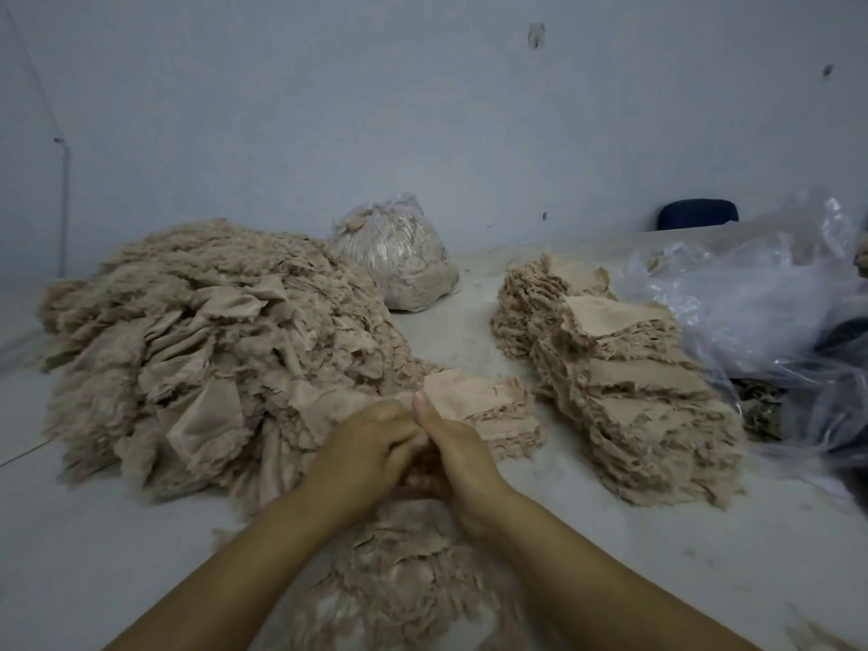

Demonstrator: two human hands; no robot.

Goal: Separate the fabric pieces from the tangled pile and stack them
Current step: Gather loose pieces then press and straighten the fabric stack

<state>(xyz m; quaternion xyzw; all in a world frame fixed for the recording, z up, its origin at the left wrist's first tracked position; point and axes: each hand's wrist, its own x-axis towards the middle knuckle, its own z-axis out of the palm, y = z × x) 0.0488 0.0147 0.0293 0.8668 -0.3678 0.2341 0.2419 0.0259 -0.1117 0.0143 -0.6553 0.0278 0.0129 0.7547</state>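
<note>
A loose clump of frayed beige scraps (394, 580) lies at the bottom centre of the frame, between the two bare forearms. Just above it the hands meet at the middle: the left hand (366, 448) has its fingers curled over a small wad of cloth, and the right hand (458, 451) closes against it from the other side, thumb pointing up; both appear to pinch the same few fabric pieces, though what exactly lies between the fingers is hidden.

The big tangled pile (211, 340) fills the left half of the bench (587, 533), its near edge touching the left hand. A small started stack (484, 406) sits directly above the right thumb, touching it. The long finished stack (610, 368) runs from upper centre down toward the lower right, well to the right of the hands.

So the cloth being worked lies between the hands, and the stacks lie up and to the right, nearer the right hand; that hand is probably the one to carry a freed piece across.

A filled plastic bag (399, 256) stands at upper centre; crumpled clear plastic (751, 293) lies at the right edge.
</note>
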